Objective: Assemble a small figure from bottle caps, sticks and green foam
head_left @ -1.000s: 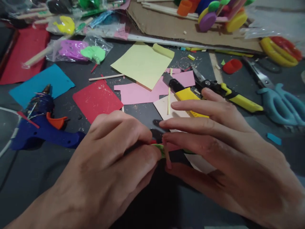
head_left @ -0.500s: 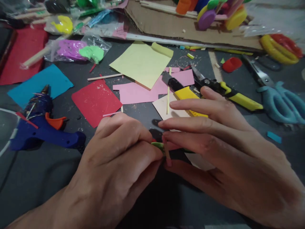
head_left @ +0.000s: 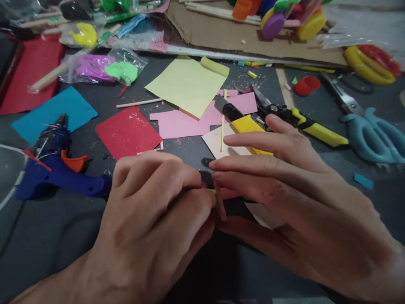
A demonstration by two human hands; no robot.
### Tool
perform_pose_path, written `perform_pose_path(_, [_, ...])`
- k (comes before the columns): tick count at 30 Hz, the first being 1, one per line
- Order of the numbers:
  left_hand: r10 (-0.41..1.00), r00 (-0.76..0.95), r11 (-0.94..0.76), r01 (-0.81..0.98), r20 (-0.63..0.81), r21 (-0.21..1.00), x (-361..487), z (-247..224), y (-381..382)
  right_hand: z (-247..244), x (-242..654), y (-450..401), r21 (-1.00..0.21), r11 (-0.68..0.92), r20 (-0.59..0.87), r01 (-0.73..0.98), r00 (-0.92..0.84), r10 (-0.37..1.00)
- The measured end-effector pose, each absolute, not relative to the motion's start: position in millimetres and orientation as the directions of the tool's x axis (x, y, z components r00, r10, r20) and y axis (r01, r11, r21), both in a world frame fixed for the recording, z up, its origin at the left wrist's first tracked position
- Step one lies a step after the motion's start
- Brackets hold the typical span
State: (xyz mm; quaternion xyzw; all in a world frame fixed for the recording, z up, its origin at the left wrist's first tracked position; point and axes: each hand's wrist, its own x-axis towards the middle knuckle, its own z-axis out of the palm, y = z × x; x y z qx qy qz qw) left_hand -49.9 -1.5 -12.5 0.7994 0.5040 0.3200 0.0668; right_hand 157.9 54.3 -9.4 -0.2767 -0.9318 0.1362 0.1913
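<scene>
Near the centre, my left hand [head_left: 158,219] is closed, its thumb and fingers pinching a small green piece [head_left: 211,192] mostly hidden by the fingertips. A narrow pink strip [head_left: 220,202] stands against that piece. My right hand [head_left: 284,194] holds the strip between thumb and index fingertip, with its other fingers stretched forward. Bits of red and pink show behind the fingertips. Beyond the right fingers lie a yellow utility knife [head_left: 248,128] and a cream paper square [head_left: 215,139].
A blue glue gun [head_left: 57,177] lies at left by blue paper [head_left: 79,105] and red paper [head_left: 126,131]. Yellow paper [head_left: 186,84] rests on pink paper [head_left: 177,124]. At right are yellow-black pliers [head_left: 322,131] and teal scissors [head_left: 373,135]. Cardboard [head_left: 205,33] spans the back.
My left hand has shifted slightly, its fingers now covering more of the green piece. The pink strip and my right fingertips have moved a little to the left.
</scene>
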Motion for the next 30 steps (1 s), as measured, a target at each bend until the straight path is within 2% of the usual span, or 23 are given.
perform_pose_path(5, [0.844,0.290,-0.482,0.780,0.450,0.400,-46.8,-12.7,-2.0,-7.3,158.3,54.3,-0.367,0.812,0.284,0.455,-0.776,0.563])
perform_pose_path(14, [0.886,0.290,-0.435,0.792,0.363,0.429,-45.9,-16.7,-5.1,-7.2,157.4,53.3,-0.376,0.817,0.293,0.437,-0.780,0.552])
perform_pose_path(23, [0.852,0.295,-0.476,0.778,0.432,0.409,-47.0,-13.8,-1.6,-6.1,158.9,52.8,-0.384,0.816,0.297,0.432,-0.779,0.552])
perform_pose_path(27, [0.852,0.253,-0.480,0.728,0.458,0.489,-53.8,-9.0,-3.4,-6.1,161.5,54.8,-0.382,0.821,0.309,0.425,-0.778,0.547])
perform_pose_path(30, [0.919,0.143,-0.349,0.726,0.367,0.593,-59.6,-5.1,-5.2,-7.2,162.9,56.1,-0.372,0.826,0.308,0.425,-0.782,0.541])
